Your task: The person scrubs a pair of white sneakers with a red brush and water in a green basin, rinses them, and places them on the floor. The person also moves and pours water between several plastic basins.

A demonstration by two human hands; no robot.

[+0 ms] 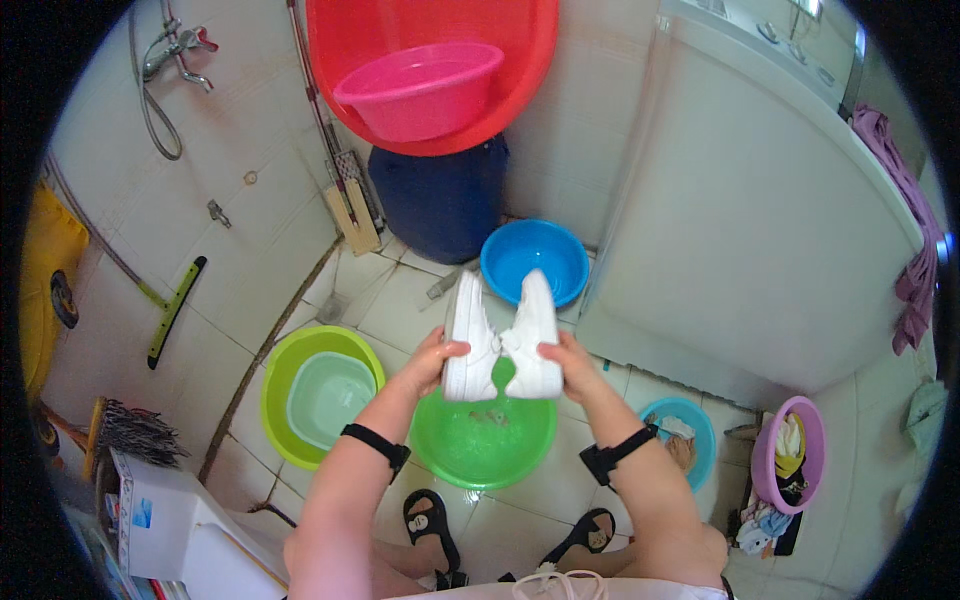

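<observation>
My left hand [433,360] grips a white shoe [469,341] by its side, thumb across the sole edge. In my right hand [574,364] is a second white shoe [534,337], tilted towards the first. The two shoes are held up side by side with their toes pointing away from me, their inner sides almost touching. Below them on the tiled floor stands a bright green basin [484,442] with water and some small brownish bits in it. A blue basin [534,259] sits beyond the shoe toes.
A yellow-green basin [274,405] holding a pale green basin [330,397] stands left. At right are a light-blue basin [701,420] and a pink basin [817,450] with cloths. A dark blue barrel [439,195] stands behind. A floor squeegee [176,311] leans at the left wall.
</observation>
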